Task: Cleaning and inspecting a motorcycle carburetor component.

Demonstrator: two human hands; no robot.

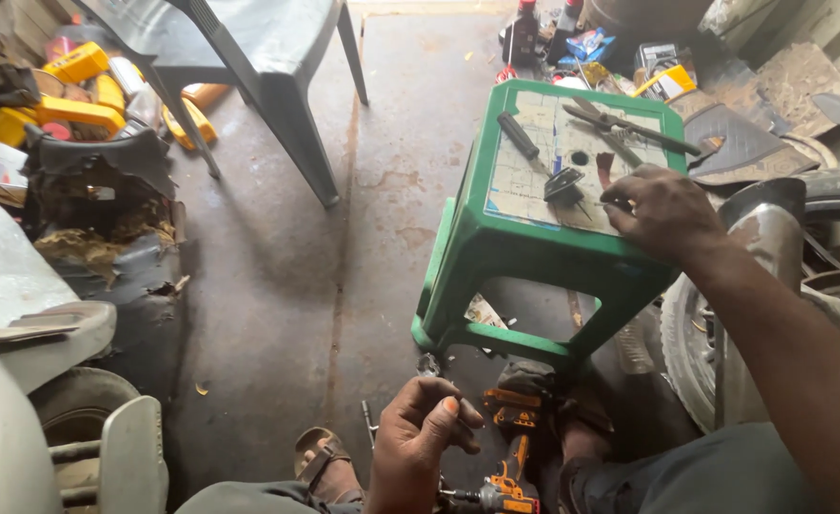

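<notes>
My left hand (pixel 426 426) is low in the middle of the view, fingers curled around a small dark metal part pinched at the fingertips. My right hand (pixel 662 211) rests palm down on the top of a green plastic stool (pixel 496 249), its fingers touching small items there. On the stool lie a black-handled screwdriver (pixel 520 139), pliers (pixel 620 123), a black round cap (pixel 563 184) and a small red-handled tool (pixel 605 168). Whether the right hand grips anything is hidden under the fingers.
An orange cordless drill (pixel 507 473) lies on the concrete floor by my sandalled foot (pixel 320 457). A grey plastic chair (pixel 248 57) stands behind. Yellow containers (pixel 82 95) and scooter bodywork are at left, a scooter wheel (pixel 715 333) at right, bottles (pixel 534 33) at the back.
</notes>
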